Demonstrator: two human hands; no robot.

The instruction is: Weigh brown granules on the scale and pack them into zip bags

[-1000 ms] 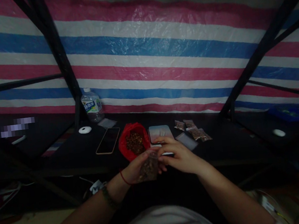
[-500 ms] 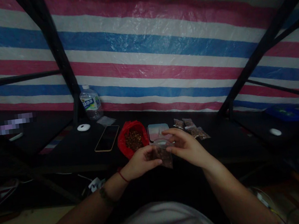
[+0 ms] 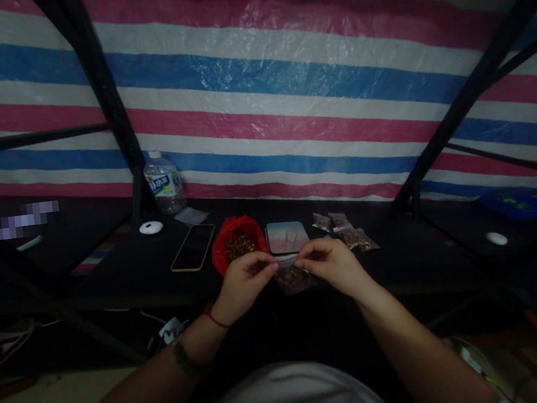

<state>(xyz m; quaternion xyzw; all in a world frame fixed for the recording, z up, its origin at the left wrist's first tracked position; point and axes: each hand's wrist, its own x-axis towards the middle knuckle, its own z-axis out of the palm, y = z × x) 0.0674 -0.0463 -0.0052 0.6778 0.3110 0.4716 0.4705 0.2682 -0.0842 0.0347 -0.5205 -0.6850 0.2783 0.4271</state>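
Observation:
Between my two hands hangs a small clear zip bag (image 3: 294,280) with brownish bits inside. My left hand (image 3: 248,280) pinches the left end of its top edge, and my right hand (image 3: 326,263) pinches the right end. Just beyond the bag lies a flat scale-like tray (image 3: 286,235) with a pale top and a small clear object on it. A red plastic bag (image 3: 220,249) stands open left of the tray, holding loose brown and golden bits (image 3: 239,245). Several filled small bags (image 3: 350,237) lie to the right, past my right hand.
A phone (image 3: 193,249), a white round device (image 3: 150,228), flat clear bags (image 3: 191,216) and a plastic bottle (image 3: 166,186) stand or lie on the left. Dark metal posts (image 3: 112,109) frame the desk. At right are a blue tray (image 3: 518,204) and a white mouse-like object (image 3: 496,238).
Both hands have shifted to the bag's top edge, one at each end. The bag's round open mouth is now drawn flat. The tray is less covered by my right hand.

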